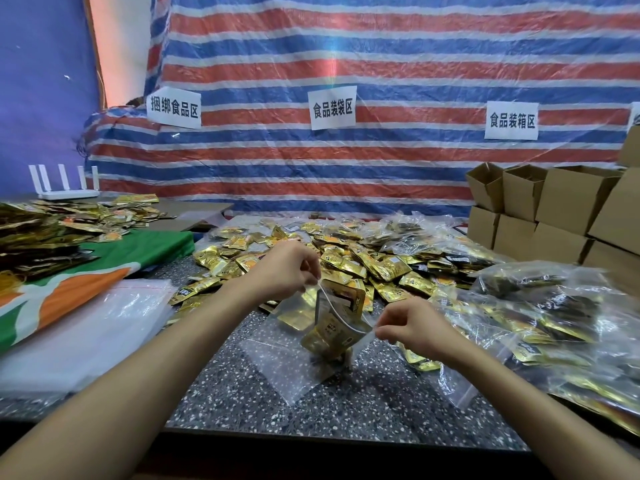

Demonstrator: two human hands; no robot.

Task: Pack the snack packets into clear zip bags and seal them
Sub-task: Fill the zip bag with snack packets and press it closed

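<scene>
A clear zip bag point(334, 327) with gold snack packets inside hangs just above the speckled table point(363, 407). My left hand point(289, 270) pinches the far end of its zip strip. My right hand point(403, 325) pinches the near end, so the strip runs taut between them. An empty clear bag point(287, 368) lies flat under it. Loose gold packets point(346, 261) are heaped across the middle of the table behind my hands.
Filled clear bags point(540, 320) pile up at the right. A stack of empty clear bags point(86, 337) lies at the left beside a green and orange cloth point(104, 271). Cardboard boxes point(554, 209) stand at the back right. A white router point(65, 188) sits far left.
</scene>
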